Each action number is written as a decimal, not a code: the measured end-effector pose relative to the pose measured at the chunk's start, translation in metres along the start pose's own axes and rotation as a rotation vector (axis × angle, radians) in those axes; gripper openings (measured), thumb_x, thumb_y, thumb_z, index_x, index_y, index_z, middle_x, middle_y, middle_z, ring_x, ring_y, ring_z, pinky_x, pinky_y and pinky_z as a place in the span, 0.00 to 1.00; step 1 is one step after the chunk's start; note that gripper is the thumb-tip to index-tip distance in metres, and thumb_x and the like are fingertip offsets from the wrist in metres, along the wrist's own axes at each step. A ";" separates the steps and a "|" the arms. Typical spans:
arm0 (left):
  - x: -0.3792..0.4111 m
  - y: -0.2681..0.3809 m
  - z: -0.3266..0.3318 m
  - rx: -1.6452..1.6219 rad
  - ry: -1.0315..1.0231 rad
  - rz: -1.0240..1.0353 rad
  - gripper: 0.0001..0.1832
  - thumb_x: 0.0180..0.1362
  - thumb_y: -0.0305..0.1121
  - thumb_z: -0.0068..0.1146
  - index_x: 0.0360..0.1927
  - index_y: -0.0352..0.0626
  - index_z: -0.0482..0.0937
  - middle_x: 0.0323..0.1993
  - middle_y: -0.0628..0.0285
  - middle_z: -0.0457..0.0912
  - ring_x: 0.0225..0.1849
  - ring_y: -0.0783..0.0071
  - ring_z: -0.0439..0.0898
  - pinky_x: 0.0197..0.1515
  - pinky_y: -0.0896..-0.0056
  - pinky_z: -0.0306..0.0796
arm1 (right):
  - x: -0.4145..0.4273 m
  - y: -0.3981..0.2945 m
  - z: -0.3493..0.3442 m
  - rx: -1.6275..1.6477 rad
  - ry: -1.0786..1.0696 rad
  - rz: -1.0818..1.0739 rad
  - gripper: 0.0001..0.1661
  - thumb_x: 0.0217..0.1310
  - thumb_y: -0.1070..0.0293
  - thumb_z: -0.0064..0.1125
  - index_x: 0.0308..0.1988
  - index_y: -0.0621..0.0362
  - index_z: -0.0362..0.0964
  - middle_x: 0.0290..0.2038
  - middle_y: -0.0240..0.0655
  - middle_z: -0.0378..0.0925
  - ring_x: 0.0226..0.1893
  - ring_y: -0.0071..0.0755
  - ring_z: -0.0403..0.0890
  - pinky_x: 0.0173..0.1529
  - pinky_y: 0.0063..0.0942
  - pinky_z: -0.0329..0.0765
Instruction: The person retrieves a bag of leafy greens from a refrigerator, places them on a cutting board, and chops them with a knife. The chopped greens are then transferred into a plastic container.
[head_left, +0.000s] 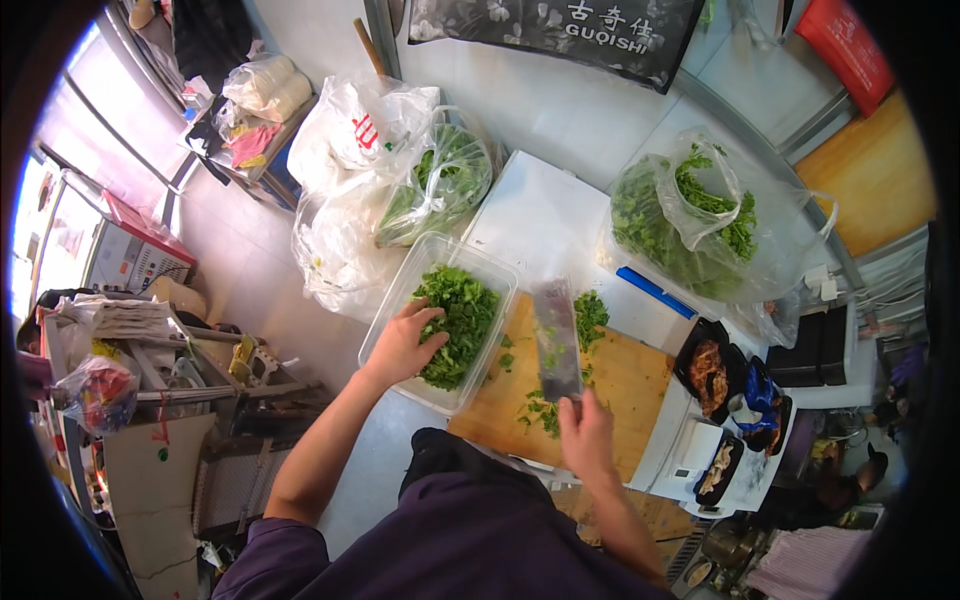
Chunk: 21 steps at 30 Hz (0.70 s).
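My right hand (587, 435) grips a cleaver (556, 345), its broad blade, flecked with green bits, over a wooden cutting board (630, 397). Chopped green herbs (591, 319) lie beside the blade, with more scraps near its lower end. My left hand (409, 339) rests with fingers apart on a heap of chopped leafy herbs (465, 315) inside a clear plastic container (375, 337). That container sits at the board's left, partly over its edge. Whether the left fingers hold any leaves cannot be told.
Bags of greens stand behind, one left (442, 180) and one right (667, 217). Black trays of cooked-looking food (709, 367) and a small white scale (697, 450) are at the right. White plastic bags (352, 150) lie beyond the container. Another person (847, 487) is at the far right.
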<state>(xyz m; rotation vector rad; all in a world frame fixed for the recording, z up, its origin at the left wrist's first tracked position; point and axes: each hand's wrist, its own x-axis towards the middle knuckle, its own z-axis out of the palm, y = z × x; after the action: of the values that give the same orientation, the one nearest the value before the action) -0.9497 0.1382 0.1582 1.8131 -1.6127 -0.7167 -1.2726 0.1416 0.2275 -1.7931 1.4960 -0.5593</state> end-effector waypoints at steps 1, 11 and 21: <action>-0.001 0.002 0.001 0.047 -0.036 -0.040 0.24 0.58 0.36 0.67 0.58 0.43 0.81 0.60 0.39 0.78 0.59 0.42 0.79 0.60 0.51 0.74 | 0.000 0.016 -0.009 -0.032 0.008 -0.006 0.10 0.69 0.68 0.58 0.40 0.65 0.70 0.28 0.47 0.78 0.27 0.52 0.80 0.33 0.46 0.75; 0.011 0.028 0.008 0.221 0.029 0.039 0.13 0.59 0.35 0.65 0.45 0.42 0.85 0.38 0.51 0.84 0.40 0.49 0.85 0.43 0.51 0.78 | 0.054 0.169 -0.044 -0.616 0.221 -0.022 0.18 0.65 0.71 0.60 0.55 0.54 0.76 0.41 0.47 0.77 0.39 0.55 0.83 0.42 0.49 0.79; -0.047 0.112 0.080 -0.120 0.006 0.167 0.18 0.59 0.29 0.64 0.52 0.36 0.81 0.52 0.44 0.79 0.51 0.44 0.80 0.55 0.51 0.76 | 0.020 0.214 -0.019 -0.625 0.076 -0.321 0.19 0.65 0.69 0.61 0.56 0.49 0.77 0.37 0.40 0.72 0.30 0.49 0.78 0.37 0.44 0.77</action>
<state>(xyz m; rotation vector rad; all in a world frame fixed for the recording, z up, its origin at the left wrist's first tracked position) -1.0880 0.1690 0.1873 1.5743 -1.6573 -0.7152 -1.4217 0.1037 0.0755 -2.5476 1.5504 -0.3262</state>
